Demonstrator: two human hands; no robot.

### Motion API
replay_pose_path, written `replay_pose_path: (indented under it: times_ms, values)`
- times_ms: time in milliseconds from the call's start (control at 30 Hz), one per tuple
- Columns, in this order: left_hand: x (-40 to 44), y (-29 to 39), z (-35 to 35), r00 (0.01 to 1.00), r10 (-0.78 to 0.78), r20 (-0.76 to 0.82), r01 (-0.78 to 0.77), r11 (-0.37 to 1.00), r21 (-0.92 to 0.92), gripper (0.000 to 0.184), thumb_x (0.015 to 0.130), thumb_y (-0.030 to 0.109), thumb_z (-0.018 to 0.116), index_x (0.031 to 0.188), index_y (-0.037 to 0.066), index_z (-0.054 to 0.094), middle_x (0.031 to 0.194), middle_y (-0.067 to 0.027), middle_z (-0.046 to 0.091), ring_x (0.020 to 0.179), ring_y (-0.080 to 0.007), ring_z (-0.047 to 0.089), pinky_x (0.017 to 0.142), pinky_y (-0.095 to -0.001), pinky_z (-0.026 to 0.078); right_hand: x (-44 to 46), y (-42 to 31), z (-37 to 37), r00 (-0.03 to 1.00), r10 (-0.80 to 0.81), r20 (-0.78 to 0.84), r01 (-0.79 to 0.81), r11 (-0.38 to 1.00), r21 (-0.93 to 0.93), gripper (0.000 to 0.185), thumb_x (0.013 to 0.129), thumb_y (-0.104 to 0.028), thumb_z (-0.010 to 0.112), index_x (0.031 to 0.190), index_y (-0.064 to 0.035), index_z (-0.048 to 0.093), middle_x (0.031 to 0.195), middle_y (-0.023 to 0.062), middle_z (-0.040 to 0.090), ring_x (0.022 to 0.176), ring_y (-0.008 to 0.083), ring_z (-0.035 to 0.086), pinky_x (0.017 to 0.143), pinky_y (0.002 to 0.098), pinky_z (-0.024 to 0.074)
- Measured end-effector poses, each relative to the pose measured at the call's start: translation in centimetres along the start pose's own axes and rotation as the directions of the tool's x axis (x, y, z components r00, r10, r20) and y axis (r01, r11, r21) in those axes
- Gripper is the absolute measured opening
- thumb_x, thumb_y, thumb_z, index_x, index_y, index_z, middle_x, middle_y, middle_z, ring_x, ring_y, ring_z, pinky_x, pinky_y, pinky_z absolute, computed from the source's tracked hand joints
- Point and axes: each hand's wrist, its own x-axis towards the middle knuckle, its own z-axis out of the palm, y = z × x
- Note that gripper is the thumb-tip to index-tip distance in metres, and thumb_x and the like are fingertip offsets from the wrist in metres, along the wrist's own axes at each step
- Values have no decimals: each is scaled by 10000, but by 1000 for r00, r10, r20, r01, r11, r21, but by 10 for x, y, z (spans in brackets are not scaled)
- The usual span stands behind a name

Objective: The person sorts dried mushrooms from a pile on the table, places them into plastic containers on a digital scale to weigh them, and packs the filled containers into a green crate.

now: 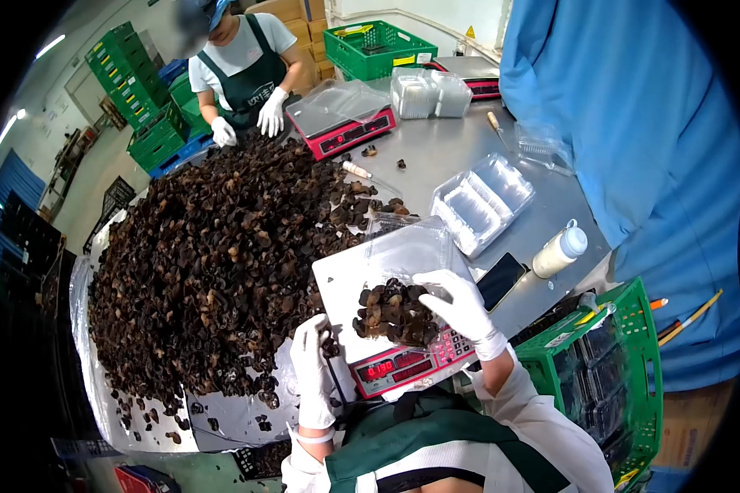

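Observation:
Dark brown wood ear mushrooms [396, 312] lie in a clear plastic box with its lid [419, 246] raised behind, on a scale [341, 287] whose red display seems to read 0.130. My right hand [464, 311], in a white glove, reaches over the box's right side, fingers apart, the tips close to the mushrooms. To the left of the scale, my gloved left hand [311, 366] is curled around a few dark mushroom pieces [330, 345]. A large mushroom pile [214, 271] spreads over the table beyond it.
A co-worker [247, 70] in white gloves stands across the pile near a second scale [345, 135]. Clear boxes [481, 205], a phone [501, 279], a bottle [560, 249] and a white-handled tool [358, 170] lie on the table. A green crate [645, 370] stands at right.

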Motion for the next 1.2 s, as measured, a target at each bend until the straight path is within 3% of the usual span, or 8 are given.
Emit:
replay_pose_path:
  times_ms: [333, 467, 533, 733, 833, 1000, 1133, 1200]
  values:
    - [-50, -35, -63, 965, -156, -213, 156, 988, -15, 230, 954, 189, 532, 1079, 24, 633, 1034, -71, 646, 942, -131, 614, 790, -254, 481, 8, -5, -10, 993, -47, -106, 41, 998, -57, 86, 820, -66, 652, 886, -17, 679, 880, 90, 666, 814, 219, 634, 772, 305, 491]
    - [-61, -37, -66, 971, -174, -166, 173, 985, -22, 222, 944, 177, 546, 1065, 6, 622, 1009, -79, 645, 888, -119, 606, 752, -225, 474, 18, -5, 48, 901, -358, 244, 422, 853, -306, 91, 777, -145, 636, 815, -78, 685, 1028, 79, 633, 1094, 244, 538, 944, 357, 423]
    - [-63, -28, -61, 981, -172, -88, 177, 983, 47, 235, 963, 182, 513, 1092, 20, 626, 1030, -64, 644, 910, -118, 606, 773, -241, 471, 17, -3, 69, 831, -386, 401, 555, 614, -561, 128, 773, -190, 605, 837, -110, 682, 1139, 72, 583, 1168, 266, 481, 1007, 411, 367]
    - [-87, -26, -63, 953, -214, 214, 197, 975, 100, 266, 963, 194, 491, 1124, 22, 613, 1059, -58, 654, 907, -108, 587, 807, -242, 454, 21, 8, 95, 865, -251, 435, 502, 423, -755, 200, 738, -180, 652, 931, -131, 657, 1211, 66, 553, 1283, 317, 386, 1062, 518, 267]
    - [-101, -27, -81, 912, -301, 278, 279, 953, 117, 245, 954, 147, 499, 1133, 25, 613, 1054, -61, 649, 970, -116, 580, 865, -257, 446, 28, -11, 77, 893, -278, 353, 428, 764, -483, 171, 749, -196, 657, 888, -97, 672, 1062, 98, 629, 1142, 349, 508, 1014, 483, 330]
    - [-111, -23, -112, 893, -329, 307, 341, 940, 15, 248, 955, 134, 500, 1142, 9, 605, 1076, -67, 636, 977, -109, 571, 877, -254, 446, 17, -45, 76, 988, -145, 59, 155, 960, -233, 223, 702, -34, 686, 925, -38, 674, 924, 120, 649, 914, 281, 610, 850, 357, 476]
    - [-101, -9, -123, 867, -308, 392, 421, 873, -246, 296, 967, 164, 496, 1194, -15, 558, 1063, -92, 637, 948, -130, 586, 866, -267, 459, -13, -97, 134, 849, -320, 421, 412, 899, -148, 228, 700, -77, 720, 927, -76, 690, 877, 79, 647, 882, 264, 595, 798, 378, 482]
    - [-94, -6, -131, 756, -436, 488, 650, 593, -475, 361, 974, 198, 490, 1252, -32, 495, 1066, -103, 627, 914, -147, 595, 842, -268, 471, -33, -88, 174, 738, -459, 495, 517, 856, 23, 253, 750, -141, 700, 1002, -119, 684, 980, 62, 623, 960, 280, 577, 857, 380, 455]
